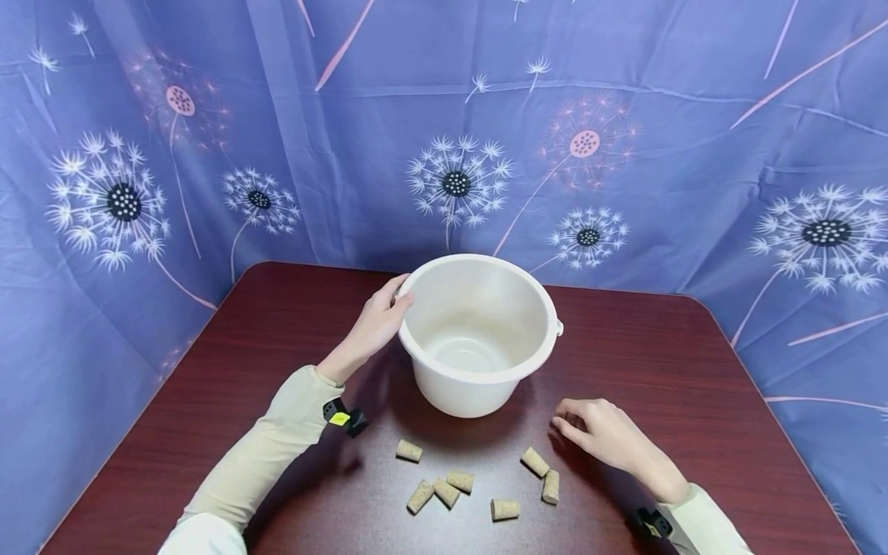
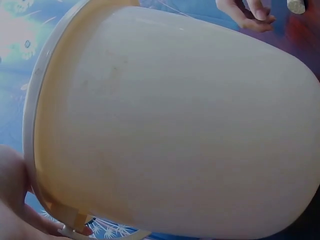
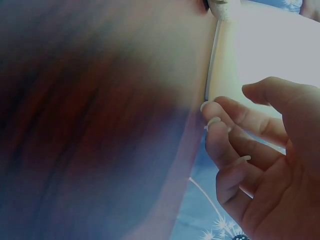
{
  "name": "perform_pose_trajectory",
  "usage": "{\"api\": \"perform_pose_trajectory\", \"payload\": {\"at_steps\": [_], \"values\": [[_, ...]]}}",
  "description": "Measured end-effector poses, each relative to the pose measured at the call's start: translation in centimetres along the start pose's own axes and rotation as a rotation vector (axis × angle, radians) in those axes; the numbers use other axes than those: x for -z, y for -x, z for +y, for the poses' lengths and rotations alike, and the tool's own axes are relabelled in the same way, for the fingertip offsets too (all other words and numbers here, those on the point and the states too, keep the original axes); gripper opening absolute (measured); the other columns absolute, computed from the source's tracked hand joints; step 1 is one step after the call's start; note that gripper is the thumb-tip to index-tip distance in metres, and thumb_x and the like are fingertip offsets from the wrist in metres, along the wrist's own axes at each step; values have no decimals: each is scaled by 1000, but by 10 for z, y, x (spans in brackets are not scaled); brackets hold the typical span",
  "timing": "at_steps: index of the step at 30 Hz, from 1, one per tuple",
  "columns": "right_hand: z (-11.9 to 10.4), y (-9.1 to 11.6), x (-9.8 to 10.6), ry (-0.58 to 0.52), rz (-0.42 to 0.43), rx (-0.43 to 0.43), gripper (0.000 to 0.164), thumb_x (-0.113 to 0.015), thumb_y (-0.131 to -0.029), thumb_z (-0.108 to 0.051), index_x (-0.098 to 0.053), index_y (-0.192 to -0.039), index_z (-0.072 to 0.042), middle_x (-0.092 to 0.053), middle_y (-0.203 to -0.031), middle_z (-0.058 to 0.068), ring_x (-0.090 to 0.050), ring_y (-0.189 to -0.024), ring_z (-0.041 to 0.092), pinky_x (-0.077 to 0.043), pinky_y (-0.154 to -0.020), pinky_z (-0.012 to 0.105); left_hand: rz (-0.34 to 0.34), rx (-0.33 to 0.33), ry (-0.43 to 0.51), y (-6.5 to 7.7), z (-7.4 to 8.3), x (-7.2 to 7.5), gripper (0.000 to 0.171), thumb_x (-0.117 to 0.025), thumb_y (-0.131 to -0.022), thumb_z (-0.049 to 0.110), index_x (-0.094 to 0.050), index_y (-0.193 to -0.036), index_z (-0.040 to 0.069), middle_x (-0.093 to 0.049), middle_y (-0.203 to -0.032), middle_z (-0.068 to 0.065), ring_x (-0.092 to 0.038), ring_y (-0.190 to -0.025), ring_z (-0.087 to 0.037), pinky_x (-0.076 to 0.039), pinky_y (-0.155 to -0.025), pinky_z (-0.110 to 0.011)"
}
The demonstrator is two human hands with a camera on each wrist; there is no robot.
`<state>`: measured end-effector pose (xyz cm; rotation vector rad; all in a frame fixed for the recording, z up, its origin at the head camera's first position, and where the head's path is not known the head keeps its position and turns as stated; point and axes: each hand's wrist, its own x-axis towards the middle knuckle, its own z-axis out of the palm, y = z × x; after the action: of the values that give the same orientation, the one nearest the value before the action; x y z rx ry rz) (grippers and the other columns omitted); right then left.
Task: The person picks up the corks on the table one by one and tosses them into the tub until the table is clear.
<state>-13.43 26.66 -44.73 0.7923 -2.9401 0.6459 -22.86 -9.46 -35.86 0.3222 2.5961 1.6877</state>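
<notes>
My left hand (image 1: 371, 327) grips the left rim of a white plastic bucket (image 1: 465, 395), with the thumb over the edge. In the left wrist view the bucket's outer wall (image 2: 175, 120) fills most of the picture, and part of the hand (image 2: 12, 200) shows at the rim beside a handle mount. No items show inside the bucket. My right hand (image 1: 610, 435) is low over the table to the right of the bucket, fingers loosely curled. The right wrist view shows nothing held in that hand (image 3: 270, 165). Nearest to it are two tapered corks (image 1: 534, 462).
Several more corks (image 1: 446, 493) lie scattered on the dark red wooden table (image 1: 694, 362) in front of the bucket. A blue curtain (image 1: 375, 154) with dandelion prints hangs behind the table and along its sides. A small lug (image 1: 559, 327) juts from the bucket's right rim.
</notes>
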Motion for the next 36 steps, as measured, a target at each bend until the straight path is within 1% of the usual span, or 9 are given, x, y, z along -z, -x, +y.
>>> {"api": "perform_pose_trajectory", "payload": {"at_steps": [3,5,7,9,12,14,19,23,36], "values": [[0,0,-1,-11,-3,27,11,-64,-91,-18,-65,-82,-25,-49,-63,-22,-42,-57,-8,-38,-53,16,2,3,10,-2,2,-1,52,-41,-100,19,-34,-149,4,-42,-150,-16,-49,-130,-29,-42,-106,-44],[-1,0,-2,-24,-9,49,10,-64,-91,-19,-65,-83,-24,-49,-63,-22,-44,-57,-8,-39,-53,16,8,2,15,-3,3,-1,52,-41,-99,18,-34,-149,3,-41,-151,-16,-46,-133,-28,-39,-109,-43],[-1,0,-3,-35,-17,71,8,-64,-92,-20,-65,-84,-24,-50,-63,-23,-45,-58,-8,-40,-53,15,14,2,23,-4,4,-2,52,-41,-99,17,-34,-148,2,-39,-152,-16,-43,-135,-27,-36,-112,-42],[-2,0,-5,-46,-21,89,6,-65,-92,-23,-65,-86,-24,-51,-63,-23,-47,-58,-8,-41,-54,15,18,8,24,-5,5,-3,52,-41,-99,17,-34,-148,2,-39,-152,-15,-43,-136,-27,-36,-112,-41],[-3,0,-7,-54,-24,114,4,-66,-91,-25,-66,-89,-22,-53,-65,-23,-50,-61,-9,-43,-55,16,18,17,26,-5,4,-4,51,-40,-99,17,-34,-148,3,-41,-151,-15,-45,-134,-28,-37,-111,-42],[-5,1,-8,-55,-29,120,6,-67,-90,-26,-67,-91,-20,-55,-65,-23,-51,-62,-9,-44,-56,16,22,18,23,-5,3,-5,50,-40,-99,16,-35,-148,4,-42,-150,-15,-46,-133,-28,-38,-111,-42],[-8,2,-8,-59,-69,128,11,-68,-89,-28,-67,-92,-18,-56,-68,-22,-51,-63,-9,-43,-56,16,35,18,12,-4,3,-6,49,-40,-100,16,-37,-147,6,-44,-149,-15,-48,-131,-28,-39,-110,-42],[-9,3,-9,-53,-90,145,12,-68,-89,-29,-67,-93,-17,-56,-69,-20,-49,-63,-9,-42,-56,16,42,16,-5,-3,4,-7,49,-40,-100,16,-37,-147,5,-44,-148,-15,-49,-130,-29,-39,-109,-43],[-11,4,-14,-35,-114,187,6,-70,-86,-19,-65,-89,-19,-55,-69,-20,-46,-63,-11,-41,-56,14,51,6,-10,-2,2,-8,47,-40,-100,18,-40,-146,8,-46,-147,-14,-48,-131,-28,-38,-110,-43]]}}
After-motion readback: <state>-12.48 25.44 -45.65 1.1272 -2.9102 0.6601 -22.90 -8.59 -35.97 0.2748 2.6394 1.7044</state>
